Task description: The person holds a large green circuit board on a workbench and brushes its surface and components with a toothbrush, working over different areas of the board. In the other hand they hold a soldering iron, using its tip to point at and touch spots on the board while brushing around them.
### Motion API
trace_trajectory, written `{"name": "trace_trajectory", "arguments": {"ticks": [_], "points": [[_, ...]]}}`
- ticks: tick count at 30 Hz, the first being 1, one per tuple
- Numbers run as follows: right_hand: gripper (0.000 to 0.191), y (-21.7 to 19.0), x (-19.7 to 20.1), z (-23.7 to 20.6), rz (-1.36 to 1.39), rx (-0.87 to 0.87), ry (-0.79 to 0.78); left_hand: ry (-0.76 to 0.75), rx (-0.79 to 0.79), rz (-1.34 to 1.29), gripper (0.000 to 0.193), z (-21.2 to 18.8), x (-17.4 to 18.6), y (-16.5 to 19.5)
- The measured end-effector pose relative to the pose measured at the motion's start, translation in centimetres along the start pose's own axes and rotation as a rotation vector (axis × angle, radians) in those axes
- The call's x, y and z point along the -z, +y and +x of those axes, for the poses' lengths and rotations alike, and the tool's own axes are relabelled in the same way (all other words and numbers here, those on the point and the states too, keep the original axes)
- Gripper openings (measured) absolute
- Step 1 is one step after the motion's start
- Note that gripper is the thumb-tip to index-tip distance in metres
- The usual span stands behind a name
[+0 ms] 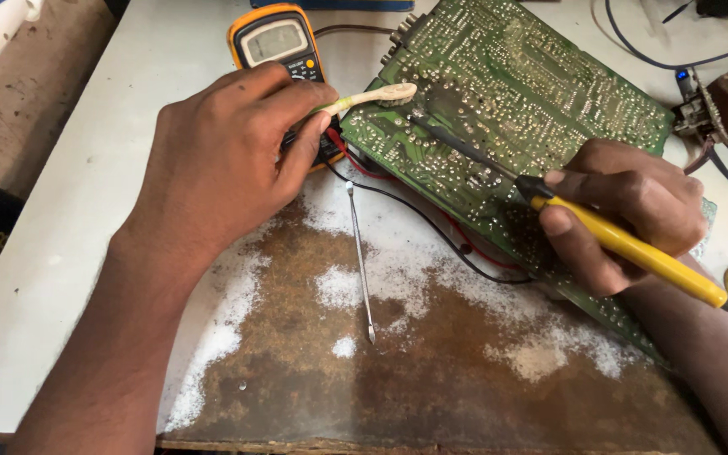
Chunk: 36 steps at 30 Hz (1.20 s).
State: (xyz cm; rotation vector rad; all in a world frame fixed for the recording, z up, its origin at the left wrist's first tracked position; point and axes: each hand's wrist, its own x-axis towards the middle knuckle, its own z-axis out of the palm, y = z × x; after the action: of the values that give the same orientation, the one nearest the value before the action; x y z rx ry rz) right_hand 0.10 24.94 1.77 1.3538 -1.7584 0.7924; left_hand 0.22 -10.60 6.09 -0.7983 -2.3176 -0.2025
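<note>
**benchrat:** While the left hand (221, 160) is pinching a small worn toothbrush (372, 97) between thumb and fingers, its bristle head is resting on the far left part of the green circuit board (532, 101), solder side up. That hand is also lying over the lower half of the orange multimeter (278, 42), so I can't tell what the dial is set to.

**solderjoe:** And the right one?

**benchrat:** The right hand (625, 215) is gripping a yellow-handled soldering iron (634, 248), fingers wrapped closed around the handle, pen style. Its dark tip is pointing far and left, touching the board just beside the brush head.

**solderjoe:** What's lying around it?

**benchrat:** A thin metal probe (361, 261) is lying on the table (86, 211), near the board's left edge. Red and black leads (414, 211) are running under the board. The near part of the table is looking worn brown with white patches.
</note>
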Motion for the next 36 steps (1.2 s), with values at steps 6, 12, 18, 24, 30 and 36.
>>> {"name": "trace_trajectory", "arguments": {"ticks": [6, 12, 18, 24, 30, 36], "points": [[0.013, 0.3, -0.2, -0.3, -0.021, -0.004, 0.026, -0.001, 0.009, -0.004, 0.016, 0.1, 0.2, 0.1], [0.016, 1.5, -0.7, -1.7, 0.022, 0.042, 0.095, -0.007, 0.011, 0.001, 0.017, 0.2, 0.1, 0.1], [0.016, 1.7, -0.6, -2.0, 0.076, 0.002, 0.099, -0.009, 0.009, 0.004, 0.017, 0.1, 0.0, 0.1], [0.013, 1.5, -0.6, -1.9, 0.058, -0.015, 0.103, -0.014, 0.02, 0.013, 0.017, 0.1, 0.3, -0.2], [0.014, 0.9, -0.5, -1.2, 0.07, -0.056, 0.094, -0.029, 0.021, -0.002, 0.017, -0.1, 1.3, -0.7], [0.014, 0.1, -0.5, -0.5, 0.057, -0.103, 0.079, -0.03, -0.024, 0.073, 0.017, -0.1, 1.3, -0.9]]}}
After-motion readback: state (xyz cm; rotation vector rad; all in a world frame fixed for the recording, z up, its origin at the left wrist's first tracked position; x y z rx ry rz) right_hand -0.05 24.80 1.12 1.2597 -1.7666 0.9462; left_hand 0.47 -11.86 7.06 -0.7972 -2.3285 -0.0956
